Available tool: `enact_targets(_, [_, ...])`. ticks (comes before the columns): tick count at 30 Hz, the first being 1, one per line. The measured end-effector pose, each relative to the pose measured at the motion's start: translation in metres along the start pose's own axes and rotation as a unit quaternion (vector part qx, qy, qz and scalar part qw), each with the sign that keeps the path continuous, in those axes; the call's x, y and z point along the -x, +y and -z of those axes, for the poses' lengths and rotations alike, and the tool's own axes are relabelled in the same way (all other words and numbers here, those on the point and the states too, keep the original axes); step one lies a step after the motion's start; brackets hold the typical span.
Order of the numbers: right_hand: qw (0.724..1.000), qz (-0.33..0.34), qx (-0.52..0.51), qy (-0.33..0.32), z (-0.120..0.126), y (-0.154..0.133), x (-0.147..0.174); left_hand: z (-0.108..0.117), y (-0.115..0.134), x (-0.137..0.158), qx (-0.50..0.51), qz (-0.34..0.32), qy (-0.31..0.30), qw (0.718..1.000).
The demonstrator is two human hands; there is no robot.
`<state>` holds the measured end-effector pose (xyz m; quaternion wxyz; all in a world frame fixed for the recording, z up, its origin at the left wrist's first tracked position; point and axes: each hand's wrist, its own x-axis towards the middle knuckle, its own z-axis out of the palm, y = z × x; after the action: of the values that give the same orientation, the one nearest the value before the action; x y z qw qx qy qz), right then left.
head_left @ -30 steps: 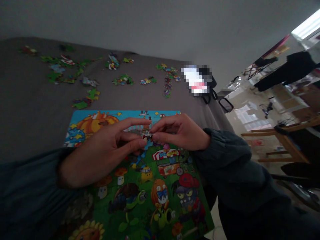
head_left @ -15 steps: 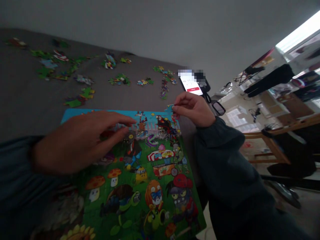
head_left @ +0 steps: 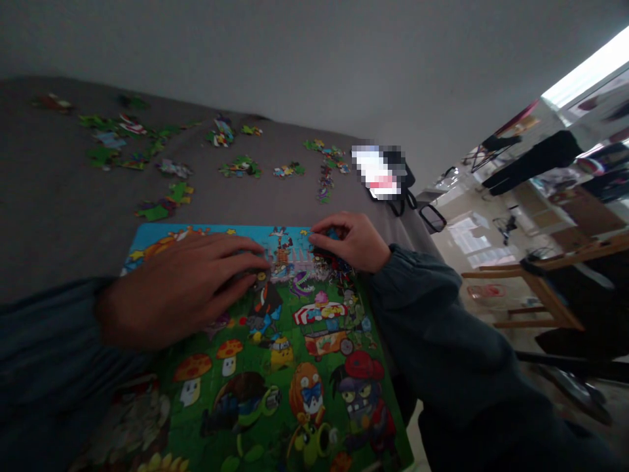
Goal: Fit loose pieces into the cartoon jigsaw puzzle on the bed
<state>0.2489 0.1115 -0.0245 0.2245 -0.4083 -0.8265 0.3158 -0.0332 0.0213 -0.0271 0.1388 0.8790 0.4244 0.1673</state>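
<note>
While the left hand (head_left: 189, 285) spreads palm down over the upper left of the puzzle (head_left: 289, 347), the right hand (head_left: 354, 241) arches over the far border towards the right corner, which it hides. The relation to watch is between the right grip and that blue border: it runs crosswise directly below the thumb and forefinger, just beside a printed yellow star (head_left: 304, 232). The right hand is the nearer one to this stretch of border. The puzzle's sides run from there back towards the wearer, but its near edge is out of view (so I cannot tell which way the long axis goes).

The right thumb and forefinger tips are close together, and the curled fingers hide what may be between them, so whether they pinch a piece I cannot tell. The left grip is loose, thumb apart from the bent fingers, with nothing seen held. From both grips the puzzle lies underneath, most of its visible picture on the wearer's side of them. Beyond the border, on the grey cloth (head_left: 236, 203), a column of loose pieces (head_left: 324, 183) lies near the right hand, close to a phone (head_left: 376, 174)
</note>
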Motion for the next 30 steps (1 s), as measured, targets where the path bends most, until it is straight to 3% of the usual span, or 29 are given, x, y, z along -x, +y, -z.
enact_targets(5, [0.993, 0.057, 0.098, 0.024, 0.000, 0.004, -0.004, 0.001, 0.000, 0.000, -0.001, -0.003, -0.006, 1.000])
enact_targets(18, [0.985, -0.010, 0.172, -0.030, 0.012, -0.001, -0.024, -0.003, -0.002, 0.003, -0.016, -0.013, -0.001, 1.000])
enact_targets(21, [0.993, -0.044, 0.111, -0.004, 0.031, 0.005, -0.037, -0.003, -0.001, 0.004, -0.019, -0.007, -0.005, 1.000])
enact_targets(25, [0.987, -0.077, 0.116, 0.075, 0.054, 0.024, -0.067, -0.001, 0.001, 0.006, -0.023, -0.015, -0.016, 0.999])
enact_targets(30, [0.984, -0.076, 0.135, 0.086, 0.038, 0.047, -0.084, 0.001, 0.005, 0.007, -0.031, -0.008, -0.019, 0.999])
